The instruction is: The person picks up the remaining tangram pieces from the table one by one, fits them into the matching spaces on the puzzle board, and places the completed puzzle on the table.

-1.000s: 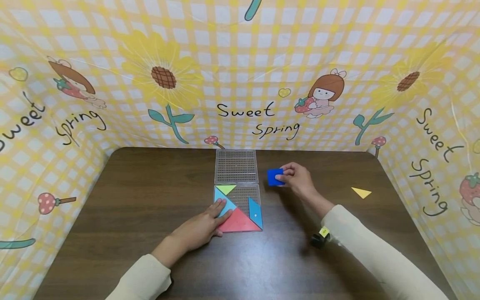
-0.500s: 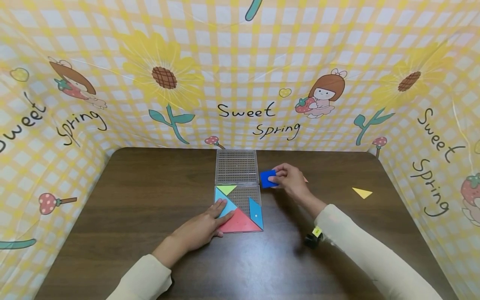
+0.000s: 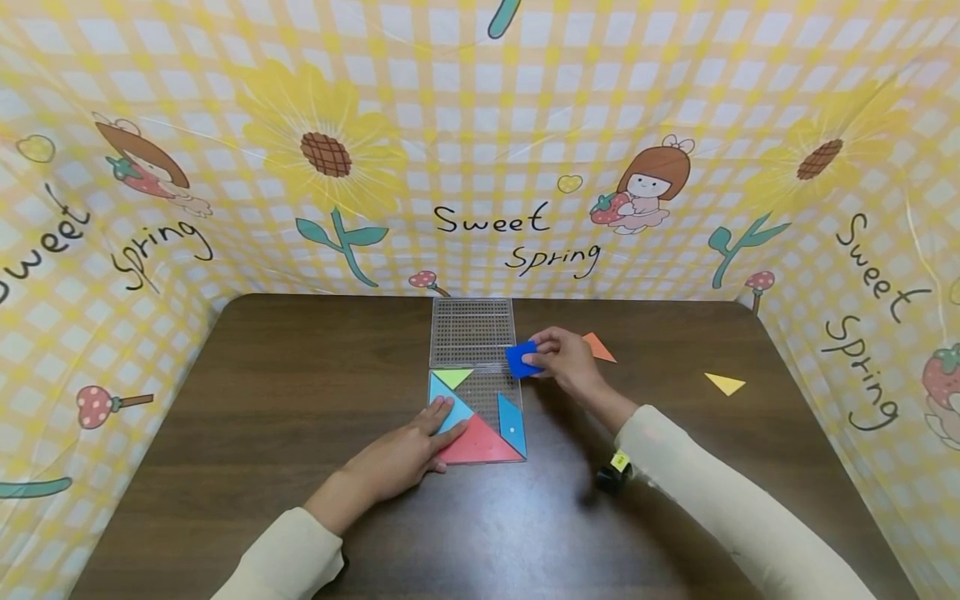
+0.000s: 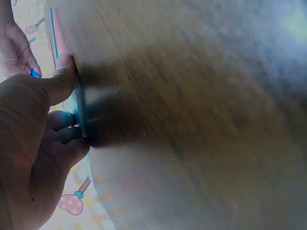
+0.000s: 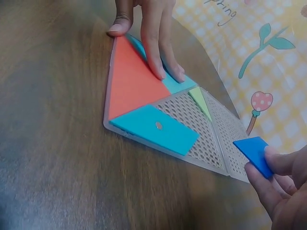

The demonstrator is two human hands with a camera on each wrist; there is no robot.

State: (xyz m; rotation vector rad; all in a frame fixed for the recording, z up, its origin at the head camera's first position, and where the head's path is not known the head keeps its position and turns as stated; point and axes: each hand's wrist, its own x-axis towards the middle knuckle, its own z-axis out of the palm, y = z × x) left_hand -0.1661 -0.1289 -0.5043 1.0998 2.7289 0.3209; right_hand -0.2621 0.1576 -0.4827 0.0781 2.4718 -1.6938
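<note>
- Grip of the right hand [image 3: 570, 364] pinches the blue square [image 3: 519, 360], leaving no gap.
- It has shifted left to the gridded case [image 3: 472, 329]'s edge; we judge the bare grid nearly reached.
- Left hand [image 3: 405, 454], fingers extended, rests on the light-blue triangle [image 3: 459, 412].

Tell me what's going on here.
A person's right hand pinches a blue square near the right edge of an open tangram case; the left hand touches its light-blue triangle. A red triangle, blue parallelogram and green triangle also lie in it. An orange triangle and a yellow triangle lie on the table.
</note>
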